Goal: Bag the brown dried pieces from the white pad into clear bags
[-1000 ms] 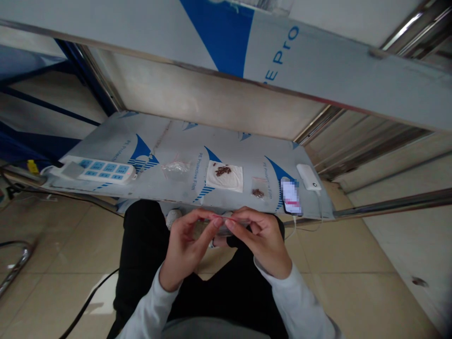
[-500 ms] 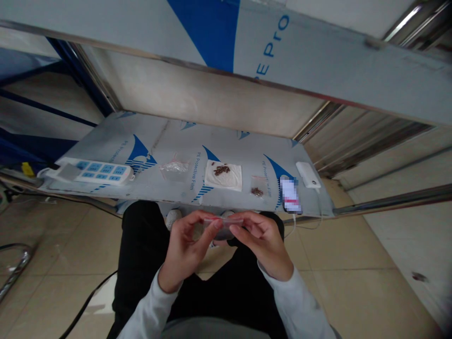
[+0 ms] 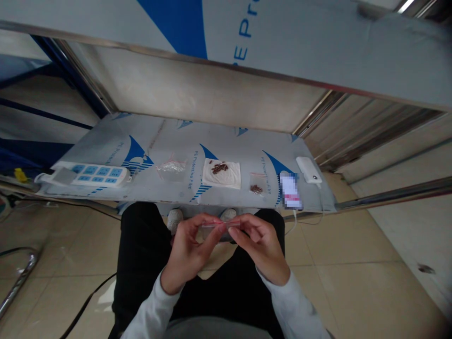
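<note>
Just above the lap, nr the front edge of the low bench [image 3: 215,134], a small clear zip bag [image 3: 226,234] is held up btwn both hands. L hand [image 3: 189,252] pinches one end of its pinkish top strip w/ thumb & fingers; R hand [image 3: 265,245] does same at the other end — both grips narrow, thumbs close together nr the middle. Can't tell if the zip is open or sealed, or what's inside.

On the bench, dead ahead: white tissue [image 3: 231,181] w/ a small pile of brown pcs [image 3: 221,168] on it. Just R of it, a second small clear bag [image 3: 262,180] w/ similar pcs gathered at the bottom. Further R, a phone [image 3: 290,188], screen pixelated, w/ a white device [image 3: 309,170] farther back & R. L of the tissue — crumpled clear plastic [image 3: 172,166]; far L, a white power strip [image 3: 100,174] w/ blue sockets. Dark trousers [image 3: 137,254] & light shoes [image 3: 175,219] show below, over tiled floor [image 3: 339,235].
</note>
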Tool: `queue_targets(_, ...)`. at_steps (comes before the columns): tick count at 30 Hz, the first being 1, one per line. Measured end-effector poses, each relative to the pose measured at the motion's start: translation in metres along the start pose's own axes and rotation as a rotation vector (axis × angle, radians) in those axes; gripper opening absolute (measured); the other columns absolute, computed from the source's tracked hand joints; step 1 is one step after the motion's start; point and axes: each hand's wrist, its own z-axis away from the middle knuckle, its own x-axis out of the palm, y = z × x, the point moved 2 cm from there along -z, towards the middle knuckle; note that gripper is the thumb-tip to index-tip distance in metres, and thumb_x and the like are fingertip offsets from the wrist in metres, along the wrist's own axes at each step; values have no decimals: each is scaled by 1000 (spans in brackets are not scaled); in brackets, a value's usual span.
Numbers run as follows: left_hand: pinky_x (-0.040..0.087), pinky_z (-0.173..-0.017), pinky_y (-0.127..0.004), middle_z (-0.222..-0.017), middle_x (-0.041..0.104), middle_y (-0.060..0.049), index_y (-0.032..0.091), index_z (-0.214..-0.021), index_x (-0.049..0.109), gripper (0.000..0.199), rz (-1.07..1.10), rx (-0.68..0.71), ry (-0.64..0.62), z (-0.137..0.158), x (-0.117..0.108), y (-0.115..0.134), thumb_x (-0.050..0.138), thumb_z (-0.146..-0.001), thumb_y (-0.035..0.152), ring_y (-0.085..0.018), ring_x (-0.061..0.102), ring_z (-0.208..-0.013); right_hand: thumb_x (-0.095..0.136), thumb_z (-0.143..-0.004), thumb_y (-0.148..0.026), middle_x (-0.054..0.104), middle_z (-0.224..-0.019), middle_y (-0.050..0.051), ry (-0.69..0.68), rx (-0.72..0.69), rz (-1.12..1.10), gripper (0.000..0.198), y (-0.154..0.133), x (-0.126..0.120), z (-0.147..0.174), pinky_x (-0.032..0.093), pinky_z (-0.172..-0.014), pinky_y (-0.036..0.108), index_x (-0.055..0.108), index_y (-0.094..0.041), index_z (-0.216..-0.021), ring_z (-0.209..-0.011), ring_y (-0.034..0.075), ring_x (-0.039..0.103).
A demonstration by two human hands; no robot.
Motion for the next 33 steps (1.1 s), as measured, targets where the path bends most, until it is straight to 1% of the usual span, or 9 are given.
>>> queue_targets(4, 52, -70, -22, -77, 71, -4, 17, -80, 70, 10, -50, -19, 12, 4, 7, 0, 70, -77, 27, -14, 66, -74, 67, -82, -31, 67, -74, 2, 17, -24, 37, 12, 3, -2, 2, 48, -67, 26, 68, -19, -79, -72, 14, 60)
queue_targets(9, 53, -72, -23, -79, 72, -4, 17, -81, 69, 12, 50, -86, -3, 2, 6, -7, 70, -78, 28, -15, 67, -75, 66, -83, -31, 67, -77, 2, 65, -30, 68, 12, 7, -7, 4, 49, -68, 26, 68, -19, -82, -73, 15, 62)
queue_targets(13, 53, -73, -24, -80, 72, -5, 16, -83, 70, 12, 14, -80, 5, 3, 4, -15, 70, -78, 27, -16, 67, -76, 70, -79, -30, 70, -86, 3, -3, 18, 31, 15, 10, -5, 4, 51, -70, 26, 69, -20, -90, -79, 16, 64)
queue_targets(17, 54, -72, -26, -78, 73, -6, 16, -81, 71, 12, -34, -78, 3, 6, 8, -16, 71, -76, 27, -17, 67, -74, 71, -78, -30, 69, -74, 1, 26, 28, -85, 13, 10, -4, 2, 51, -65, 23, 68, -18, -76, -70, 14, 64)
queue_targets(20, 56, -71, -28, -75, 74, -6, 16, -77, 73, 14, 31, -127, -25, 4, 11, -15, 72, -76, 30, -18, 69, -71, 72, -77, -31, 69, -70, 1, 38, 24, -82, 15, 10, -6, 1, 51, -63, 24, 68, -18, -73, -68, 14, 63)
queue_targets(25, 57, -71, -30, -78, 76, -7, 19, -80, 76, 15, 45, -154, -38, -1, 9, -18, 71, -75, 32, -20, 70, -72, 70, -79, -35, 72, -74, 4, 85, 21, 60, 17, 16, -13, 2, 53, -69, 29, 72, -18, -76, -72, 18, 66)
queue_targets(29, 57, -71, -30, -81, 76, -8, 19, -84, 78, 19, -42, -165, -67, 0, 10, -28, 68, -78, 35, -21, 71, -74, 64, -83, -39, 74, -85, 7, -16, 88, 40, 24, 27, -17, 6, 56, -76, 34, 75, -18, -88, -80, 22, 69)
queue_targets(31, 56, -72, -30, -83, 76, -9, 19, -85, 78, 22, -39, -176, -96, -2, 13, -33, 67, -79, 37, -22, 71, -77, 64, -83, -40, 75, -84, 7, -28, 105, 32, 24, 28, -20, 5, 57, -72, 33, 75, -19, -88, -76, 21, 70)
queue_targets(33, 56, -74, -32, -83, 76, -9, 17, -87, 77, 27, 18, -194, -135, -7, 16, -36, 63, -82, 40, -22, 71, -77, 66, -82, -40, 74, -78, 6, 11, 87, 58, 23, 27, -28, -1, 57, -64, 30, 75, -19, -85, -66, 19, 69)
